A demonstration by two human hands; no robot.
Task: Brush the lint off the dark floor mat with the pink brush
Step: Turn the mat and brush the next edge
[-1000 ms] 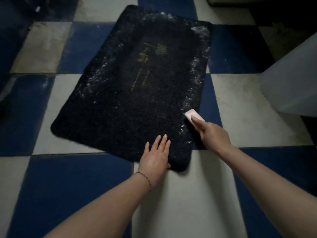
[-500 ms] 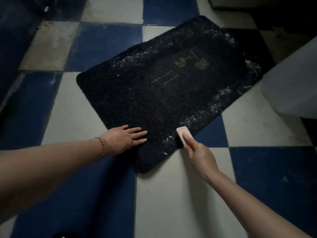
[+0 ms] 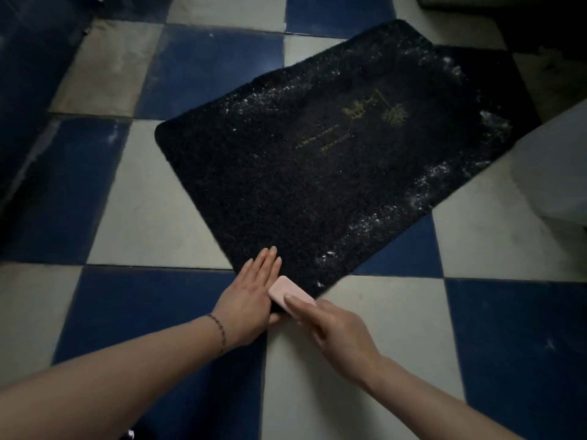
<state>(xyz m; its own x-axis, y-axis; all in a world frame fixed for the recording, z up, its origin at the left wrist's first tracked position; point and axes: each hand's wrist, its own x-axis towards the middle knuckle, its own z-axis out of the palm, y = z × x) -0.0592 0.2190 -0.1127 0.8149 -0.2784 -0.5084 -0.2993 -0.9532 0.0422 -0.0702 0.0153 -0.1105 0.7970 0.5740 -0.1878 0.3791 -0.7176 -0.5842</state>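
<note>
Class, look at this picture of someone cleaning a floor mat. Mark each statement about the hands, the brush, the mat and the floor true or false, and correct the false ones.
1. The right hand holds the pink brush at the near corner of the mat. True.
2. The left hand is lifted clear of the mat. False: it lies flat, with its fingers on the mat's near corner.
3. White lint shows along the mat's right edge. True.
4. The floor is plain grey. False: it has blue and white checked tiles.
5. A bracelet is on the right wrist. False: it is on the left wrist.
</note>
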